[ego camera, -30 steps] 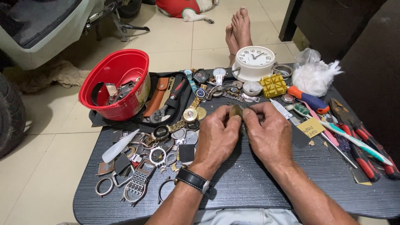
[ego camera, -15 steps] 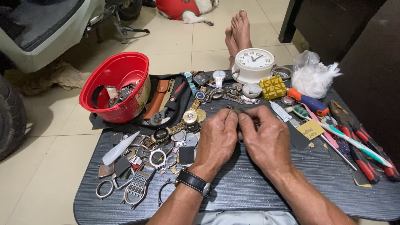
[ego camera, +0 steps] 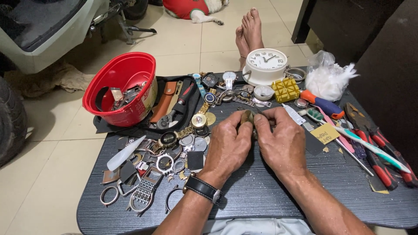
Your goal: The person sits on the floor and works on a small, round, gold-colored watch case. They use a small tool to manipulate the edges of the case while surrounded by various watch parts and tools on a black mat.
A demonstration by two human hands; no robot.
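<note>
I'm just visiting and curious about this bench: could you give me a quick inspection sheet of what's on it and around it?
Surface: dark wood-grain table, scattered with specks.
Job's things: small round brass-coloured piece, pinched between both hands.
Clutter: red bowl of parts, watch cases and bracelets, white clock, yellow block, plastic bag, red-handled pliers, toothbrush.
Grips: left hand, wearing a black wristwatch, and right hand, fingertips closed on the piece.
Cables: nothing seen.
Surroundings: tiled floor, bare feet, a vehicle tyre, dark cabinet.
</note>
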